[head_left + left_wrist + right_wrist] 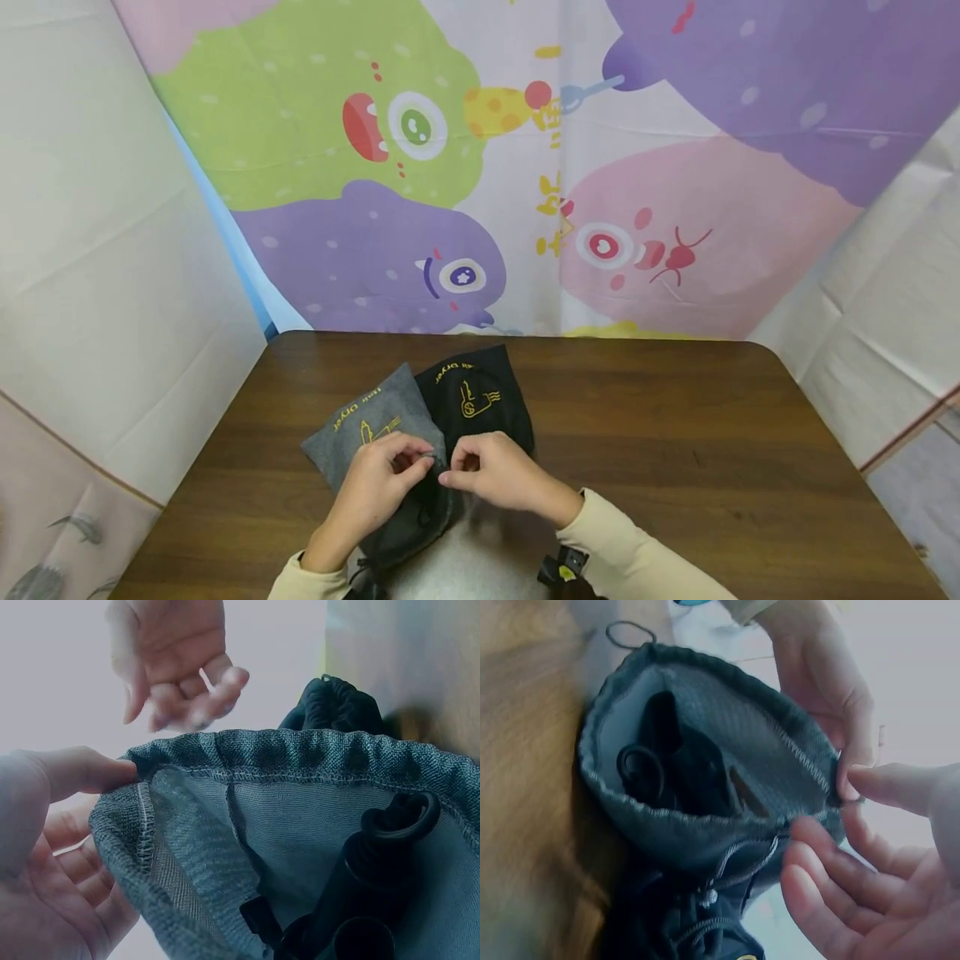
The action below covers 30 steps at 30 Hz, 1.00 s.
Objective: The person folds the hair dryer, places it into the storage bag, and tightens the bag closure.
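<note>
A grey drawstring bag (401, 404) with yellow "Hair Dryer" lettering lies on the table, its mouth spread wide toward the person. My left hand (375, 483) pinches the bag's rim between thumb and finger, near a side seam. Close to that same spot, my right hand (498, 471) hovers with loosely bent fingers and nothing visible in its grasp. Inside the bag sits a black appliance (367, 877) with a looped cord end; its lower part is hidden. A cord (750, 859) hangs along the bag's outside. Partly behind lies a black bag (517, 404) with similar yellow print, its mouth gathered.
The brown wooden table (675, 433) has rounded far corners. Behind it hangs a cartoon-printed cloth (525, 267), and pale sheets (112, 250) close off both sides. A thin cord loop (630, 634) sticks out from the grey bag's far rim.
</note>
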Available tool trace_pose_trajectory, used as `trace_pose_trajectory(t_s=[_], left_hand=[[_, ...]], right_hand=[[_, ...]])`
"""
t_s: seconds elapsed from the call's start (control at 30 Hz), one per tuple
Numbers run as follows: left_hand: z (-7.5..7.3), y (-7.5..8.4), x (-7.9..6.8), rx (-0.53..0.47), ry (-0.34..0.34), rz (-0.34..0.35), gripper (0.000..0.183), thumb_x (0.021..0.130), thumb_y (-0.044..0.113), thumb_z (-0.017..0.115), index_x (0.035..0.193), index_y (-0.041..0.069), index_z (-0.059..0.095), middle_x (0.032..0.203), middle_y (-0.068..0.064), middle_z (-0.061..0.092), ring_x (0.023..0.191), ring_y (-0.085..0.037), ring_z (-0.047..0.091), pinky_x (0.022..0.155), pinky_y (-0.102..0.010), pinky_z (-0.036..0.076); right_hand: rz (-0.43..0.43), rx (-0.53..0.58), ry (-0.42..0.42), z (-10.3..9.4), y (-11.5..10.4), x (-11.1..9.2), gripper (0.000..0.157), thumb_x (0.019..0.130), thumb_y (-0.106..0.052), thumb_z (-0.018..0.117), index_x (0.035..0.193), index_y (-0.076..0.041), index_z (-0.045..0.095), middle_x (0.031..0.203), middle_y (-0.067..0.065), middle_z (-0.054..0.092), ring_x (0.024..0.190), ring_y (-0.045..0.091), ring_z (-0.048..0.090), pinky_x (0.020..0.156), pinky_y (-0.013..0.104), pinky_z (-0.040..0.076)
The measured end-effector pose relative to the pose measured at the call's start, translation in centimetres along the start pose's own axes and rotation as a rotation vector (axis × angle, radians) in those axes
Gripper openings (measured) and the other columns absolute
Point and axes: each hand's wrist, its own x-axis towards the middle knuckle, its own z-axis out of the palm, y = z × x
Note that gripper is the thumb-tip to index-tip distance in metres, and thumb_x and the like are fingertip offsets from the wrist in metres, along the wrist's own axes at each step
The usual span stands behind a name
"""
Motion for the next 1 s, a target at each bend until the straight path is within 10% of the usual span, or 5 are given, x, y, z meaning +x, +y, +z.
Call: trace_pose_trajectory(t_s=[0.2,1.0], left_hand=[[0.0,0.0,-0.1,0.002,-0.006,-0.011,0.013,0.078,0.004,0.077,0.082,0.016,0.072,0.070,0.010,0.060,0.062,0.002,0.051,0.059,-0.020,0.047],[0.1,-0.1,-0.3,0.002,-0.013,-0.015,0.013,0.078,0.005,0.077,0.081,0.016,0.071,0.069,0.011,0.059,0.061,0.003,0.050,0.059,-0.019,0.046]], right_hand=[[-0.002,-0.090,0.002,0.7,0.7,0.3,0.028,0.083,-0.033,0.077,0.095,-0.011,0.064,0.086,0.001,0.065,0.073,0.010,0.059,0.066,0.017,0.046],[-0.086,-0.329,0.100,2.2,1.3,1.2,0.039,0.091,-0.025,0.066,0.057,-0.015,0.050,0.051,-0.010,0.038,0.056,0.004,0.034,0.057,0.017,0.026]])
